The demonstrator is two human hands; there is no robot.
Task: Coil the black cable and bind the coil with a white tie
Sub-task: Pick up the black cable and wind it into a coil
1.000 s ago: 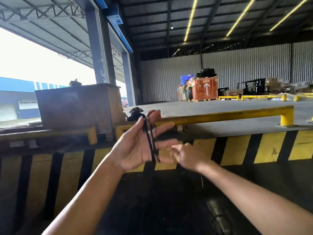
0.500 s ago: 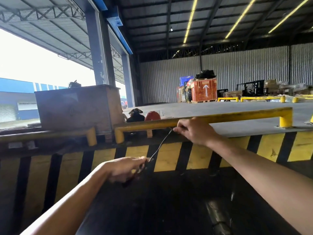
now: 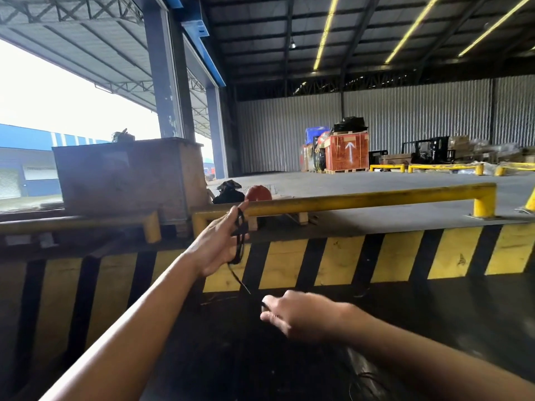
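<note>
My left hand (image 3: 218,244) is raised in front of the yellow rail, palm turned right, with loops of the thin black cable (image 3: 239,241) wound around its spread fingers. A free strand runs down and right from the loops to my right hand (image 3: 292,315), which pinches it low above the dark surface. Between the two hands the strand is nearly straight. No white tie shows in view.
A black and yellow striped barrier (image 3: 347,259) runs across just beyond my hands, topped by a yellow rail (image 3: 362,199). A wooden crate (image 3: 127,176) stands at the left. More thin cable (image 3: 364,384) lies on the dark surface at the bottom.
My left hand rose from low to rail height with the loops on it. My right hand dropped from the rail down and toward me, drawing the strand.
</note>
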